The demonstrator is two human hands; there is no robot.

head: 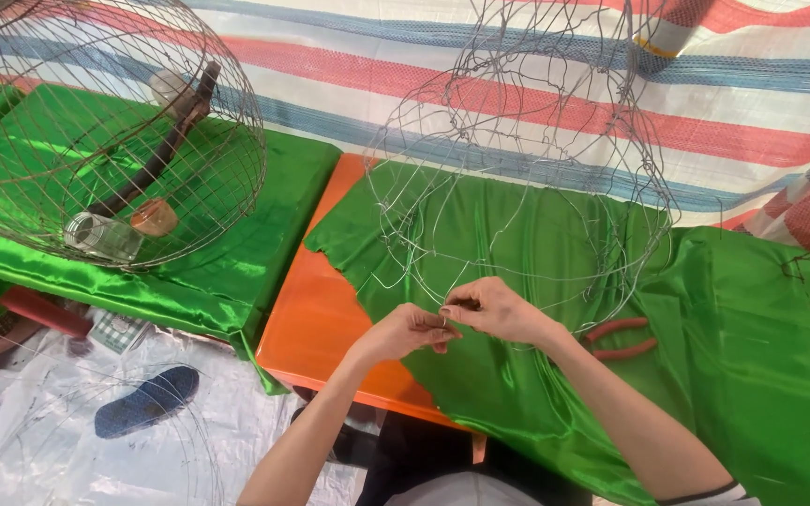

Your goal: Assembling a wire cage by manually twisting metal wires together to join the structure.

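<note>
**Lead:** Both hands meet at the low rim of the wire frame (517, 178). Left hand (412, 330) is curled nearly closed, thumb and forefinger pinched on a thin strand; right hand (499, 311) is also mostly closed, its fingertips nipping the same wire from the 2 o'clock side.

**Trainee:** Where does the frame sit?

**Lead:** It stands upright on the green satin cloth (752, 337), rising toward 12 o'clock from the hands, its bottom edge just at the fingertips. The cloth covers part of an orange table (316, 319), bare at 9 o'clock of the hands.

**Trainee:** So what makes this twist go well?

**Lead:** My judgement: keep the 2 pinches close together, so the wire bends at the joint and not along the span. One hand should anchor while the other turns. I cannot tell from here how many turns are on it; the strand is too fine.

**Trainee:** And the pliers?

**Lead:** Red-handled pliers (619, 338) lie on the cloth at 3 o'clock of the right hand, near but untouched. I'd reach for them if the end proves too stiff for fingers.

**Trainee:** Anything to watch?

**Lead:** The open mesh looks springy, so a hard pull could tip it. At 10 o'clock, well apart, a finished round cage (96, 131) rests on another green cloth with a glass jar (100, 234) and a dark perch (157, 155) inside.
</note>
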